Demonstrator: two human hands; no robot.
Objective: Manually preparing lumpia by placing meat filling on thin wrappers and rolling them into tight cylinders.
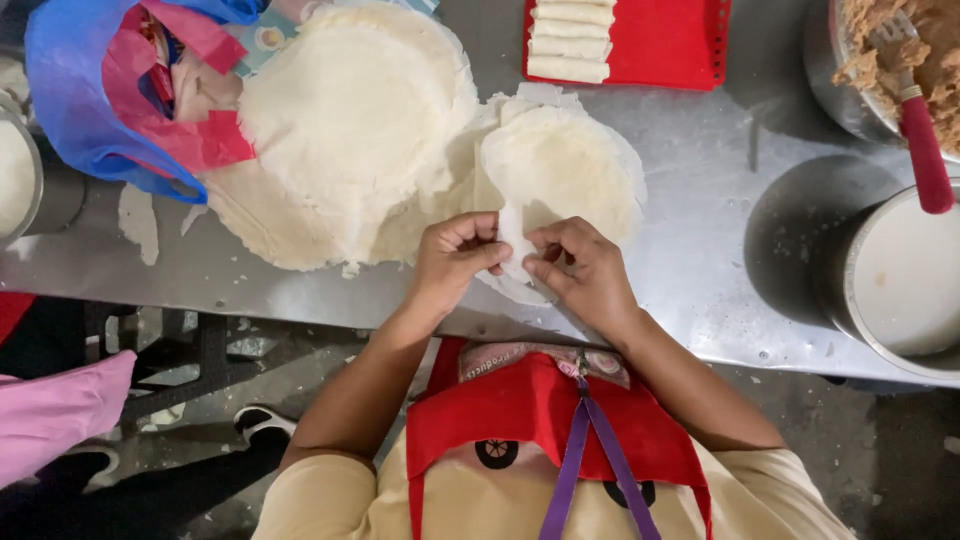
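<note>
Pinching a thin wrapper [560,170], left hand [452,262] and right hand [585,270] curl together.

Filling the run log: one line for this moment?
left hand pinching wrapper edge | right hand pinching wrapper edge | round wrapper on steel table

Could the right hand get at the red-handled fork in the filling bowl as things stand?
Probably yes. The right hand pinches the wrapper, so it must let go first; the steel table between it and the red-handled fork is bare.
</note>
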